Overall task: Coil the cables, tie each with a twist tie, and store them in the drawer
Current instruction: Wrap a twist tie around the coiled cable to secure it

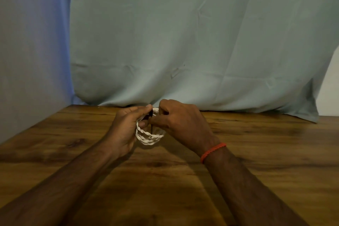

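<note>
- Your left hand [126,128] grips the white cable [148,138]; its fingers curl round the left side of the coil and the thumb tip reaches toward the top.
- Your right hand [180,123] meets it from the right with fingers curled. It seems to pinch the dark twist tie [151,124] at the top of the coil, though the fingertips hide the exact contact.
- The twist tie shows as a thin dark strand running down between your two hands, across the inside of the coil.
- The cable is wound in several twisted loops, and the lower arc hangs free below your hands, just above the table [256,152].
- All this sits at the centre of the frame, toward the far edge of the wooden tabletop.
- An orange cord bracelet [212,152] circles your right wrist, right of centre.
- Both bare forearms come in from the lower corners of the frame.
- A pale green curtain [183,42] fills the upper frame behind the table, its hem resting on the far edge.
- A bluish-grey wall [33,42] stands along the left side.
</note>
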The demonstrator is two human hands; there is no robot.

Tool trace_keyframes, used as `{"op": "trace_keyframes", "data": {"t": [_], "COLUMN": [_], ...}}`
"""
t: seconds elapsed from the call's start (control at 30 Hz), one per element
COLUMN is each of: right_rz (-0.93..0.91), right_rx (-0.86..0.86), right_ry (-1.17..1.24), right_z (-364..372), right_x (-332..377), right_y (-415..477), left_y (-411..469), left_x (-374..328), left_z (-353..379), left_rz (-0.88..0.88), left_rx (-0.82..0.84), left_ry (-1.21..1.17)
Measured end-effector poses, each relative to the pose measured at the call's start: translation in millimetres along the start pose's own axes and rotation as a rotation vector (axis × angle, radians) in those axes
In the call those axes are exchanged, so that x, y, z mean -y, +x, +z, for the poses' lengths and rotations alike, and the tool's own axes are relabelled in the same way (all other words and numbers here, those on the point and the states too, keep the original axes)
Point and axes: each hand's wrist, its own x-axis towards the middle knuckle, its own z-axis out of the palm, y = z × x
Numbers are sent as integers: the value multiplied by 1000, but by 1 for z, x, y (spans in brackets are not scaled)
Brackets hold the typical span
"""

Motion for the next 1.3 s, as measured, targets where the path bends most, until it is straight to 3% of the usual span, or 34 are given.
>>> {"op": "trace_keyframes", "data": {"t": [0.13,0.3,0.43,0.57,0.87,1.1,1.3], "right_rz": [36,398,555,550,562,674,736], "right_rx": [27,-54,-107,-134,-115,-208,-262], "right_ry": [19,384,482,535,337,522,434], "right_z": [2,11,19,21,21,21,17], "right_x": [-1,8,14,14,19,23,28], "right_y": [-1,-3,-2,-3,-4,0,1], "left_y": [5,10,9,5,3,1,-3], "left_x": [5,8,6,4,1,-2,-2], "left_z": [-5,-9,-9,-6,0,4,4], "left_rz": [-63,-56,-36,-24,19,82,89], "left_rx": [1,18,3,-40,-115,-141,-172], "left_ry": [-90,-111,-113,-130,-86,-90,-54]}}
